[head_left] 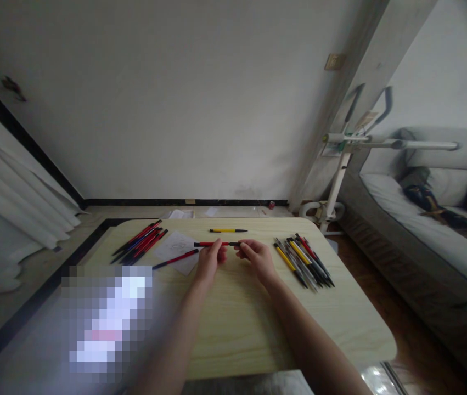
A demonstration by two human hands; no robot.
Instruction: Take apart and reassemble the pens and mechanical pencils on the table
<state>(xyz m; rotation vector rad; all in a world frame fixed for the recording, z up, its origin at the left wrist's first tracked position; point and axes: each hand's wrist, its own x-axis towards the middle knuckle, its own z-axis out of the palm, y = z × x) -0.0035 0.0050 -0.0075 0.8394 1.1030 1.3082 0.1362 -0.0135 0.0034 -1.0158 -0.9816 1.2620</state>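
Observation:
A red pen with black ends [207, 244] lies level across both hands above the table. My left hand [212, 259] is closed round its red barrel. The fingers of my right hand [257, 257] pinch the black end on the right; their tips partly hide it. Just left of my left hand, a red and dark blue pen [178, 258] rests slantwise on a white sheet of paper [171, 244] with faint drawn lines. Beyond my hands lies a yellow pen with black ends [228, 231].
Several red and blue pens [140, 242] form a pile at the table's left. At its right are several yellow, clear, black and red pens [303, 260]. The pale wooden table [241, 329] has rounded corners. White exercise equipment [338, 181] and a grey sofa [385, 219] stand to the right.

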